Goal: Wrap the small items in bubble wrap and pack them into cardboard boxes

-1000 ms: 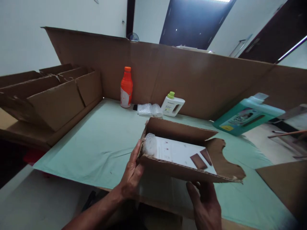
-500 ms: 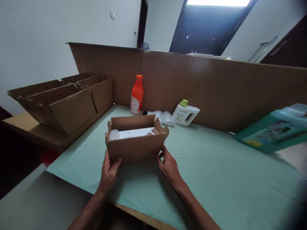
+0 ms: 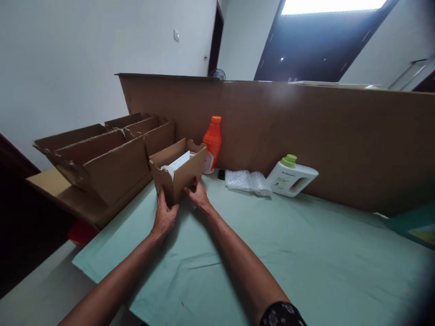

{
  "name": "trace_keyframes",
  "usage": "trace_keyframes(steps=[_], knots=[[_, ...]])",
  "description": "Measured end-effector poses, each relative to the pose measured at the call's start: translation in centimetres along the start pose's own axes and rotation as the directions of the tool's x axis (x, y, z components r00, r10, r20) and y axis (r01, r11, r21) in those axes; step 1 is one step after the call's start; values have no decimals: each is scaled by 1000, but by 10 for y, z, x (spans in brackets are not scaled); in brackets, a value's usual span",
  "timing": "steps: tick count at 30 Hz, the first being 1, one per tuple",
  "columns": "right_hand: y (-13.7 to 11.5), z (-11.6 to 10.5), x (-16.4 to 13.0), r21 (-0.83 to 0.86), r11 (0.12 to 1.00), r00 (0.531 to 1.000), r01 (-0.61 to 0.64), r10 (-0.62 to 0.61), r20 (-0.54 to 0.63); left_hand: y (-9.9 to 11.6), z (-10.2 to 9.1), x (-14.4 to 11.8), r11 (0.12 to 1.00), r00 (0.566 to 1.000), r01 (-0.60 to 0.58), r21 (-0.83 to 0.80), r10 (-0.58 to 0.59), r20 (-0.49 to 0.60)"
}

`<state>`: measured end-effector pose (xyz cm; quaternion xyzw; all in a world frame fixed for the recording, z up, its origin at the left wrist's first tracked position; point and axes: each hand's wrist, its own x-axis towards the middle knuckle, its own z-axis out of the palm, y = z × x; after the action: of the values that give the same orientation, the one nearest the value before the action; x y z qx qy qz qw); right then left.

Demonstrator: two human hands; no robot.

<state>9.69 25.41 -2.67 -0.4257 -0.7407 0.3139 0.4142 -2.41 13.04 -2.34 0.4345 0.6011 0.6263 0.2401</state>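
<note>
Small open carton sat at 12 o'clock from both grips, long axis toward 1 o'clock; left hand and right hand each clasped its near end.

brown small cardboard box at centre left, white inside – pale green cloth over the bench. orange bottle, orange cap; white jug with lime-green cap; clear bubble wrap; brown cardboard wall across the middle.
</note>
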Motion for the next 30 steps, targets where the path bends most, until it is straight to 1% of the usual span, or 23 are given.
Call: trace_keyframes(steps=[3,8,13,17,21,25,28,30], knots=[[6,20,7,-25,999,1000,-24,24,19,-10,11,24,1000,999,-9,18,10,-36],[14,38,35,-75,996,999,-43,45,27,-27,22,54,1000,997,4,15,-3,-75],[17,56,62,-144,988,998,-47,52,31,-41,22,81,1000,997,9,14,-8,-75],[17,67,72,-232,971,996,-62,76,50,-50,19,92,1000,998,19,22,-17,-68],[16,70,74,-327,943,993,-68,97,72,-55,16,95,999,999,25,35,-24,-36],[10,66,68,-402,915,989,-41,93,112,-56,14,96,997,999,43,59,-42,-25],[2,62,57,-446,895,986,13,62,154,-54,13,97,993,997,66,98,-61,-51],[-7,57,41,-471,879,980,71,26,195,-50,13,97,987,995,86,137,-78,-68]])
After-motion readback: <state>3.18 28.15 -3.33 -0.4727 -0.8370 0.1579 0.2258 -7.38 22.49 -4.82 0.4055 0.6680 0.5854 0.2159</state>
